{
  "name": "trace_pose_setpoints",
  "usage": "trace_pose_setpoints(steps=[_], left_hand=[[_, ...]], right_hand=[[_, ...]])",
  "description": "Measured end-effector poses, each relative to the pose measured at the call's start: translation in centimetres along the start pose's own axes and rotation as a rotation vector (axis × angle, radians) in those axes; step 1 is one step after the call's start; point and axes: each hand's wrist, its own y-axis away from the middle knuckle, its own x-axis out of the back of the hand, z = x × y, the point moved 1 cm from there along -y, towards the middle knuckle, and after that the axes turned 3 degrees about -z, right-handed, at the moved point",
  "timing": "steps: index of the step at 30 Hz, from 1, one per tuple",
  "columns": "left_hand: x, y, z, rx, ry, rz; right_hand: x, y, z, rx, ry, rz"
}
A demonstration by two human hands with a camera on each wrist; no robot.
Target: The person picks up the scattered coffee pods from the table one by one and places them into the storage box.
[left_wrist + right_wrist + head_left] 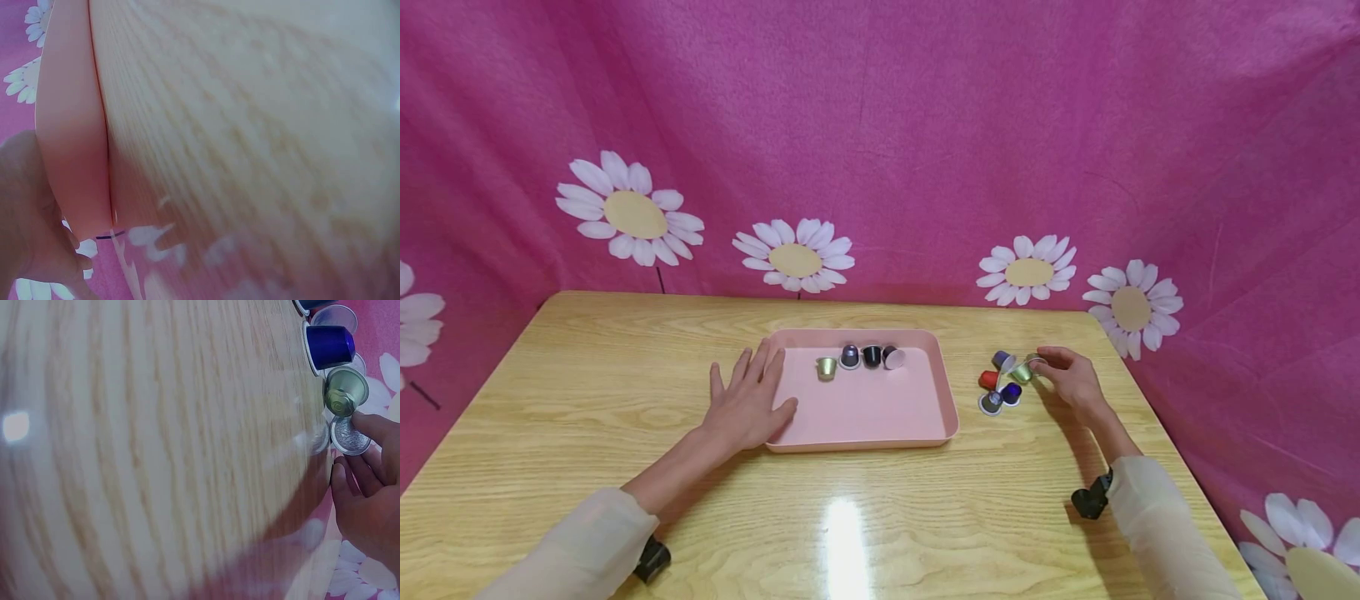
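Observation:
My left hand (743, 410) rests with spread, straight fingers on the left rim of a pink tray (857, 421); the left wrist view shows it against the tray's outer wall (72, 119). On the right, my right hand (1071, 382) pinches a coffee capsule (350, 435) whose silver foil lid faces the wrist camera; its body colour is hidden. Close beside it lies a light green capsule (1022, 372). Around that are a purple capsule (1001, 359), a red capsule (988, 380), a blue capsule (1012, 392) and a grey capsule (992, 402).
Inside the tray, near its back wall, are a green capsule (826, 369), a purple-grey capsule (849, 356), a black capsule (872, 356) and a dark capsule with a pale lid (893, 358). The wooden table (737, 517) meets a pink flowered cloth (895, 167) behind.

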Motion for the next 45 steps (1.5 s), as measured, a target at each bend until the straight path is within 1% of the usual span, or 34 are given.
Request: trace_pose_setpoints(steps=[10,22,28,36,39,42,45], left_hand=[[0.01,-0.03,0.08,-0.009,0.01,0.004],[0.02,-0.05,-0.02,-0.011,0.001,0.006],[-0.03,-0.16,-0.08,-0.011,-0.001,0.008],[0.05,-0.23,0.03,-0.014,-0.004,0.005],[0.12,-0.2,0.1,-0.017,-0.004,0.007],[0.16,-0.19,0.15,-0.022,-0.006,0.008],[0.24,-0.18,0.22,-0.025,-0.013,0.007]], right_hand=[[0.07,-0.04,-0.17,-0.003,0.047,-0.006],[0.07,-0.29,0.06,0.012,0.051,0.017],[-0.05,-0.34,-0.11,-0.021,0.065,0.06],[-0.15,-0.16,-0.32,-0.081,0.04,0.098],[-0.08,0.01,-0.33,-0.085,0.04,0.119],[0.13,0.17,-0.35,-0.077,0.039,0.159],[0.43,0.32,-0.54,-0.074,0.0,0.197]])
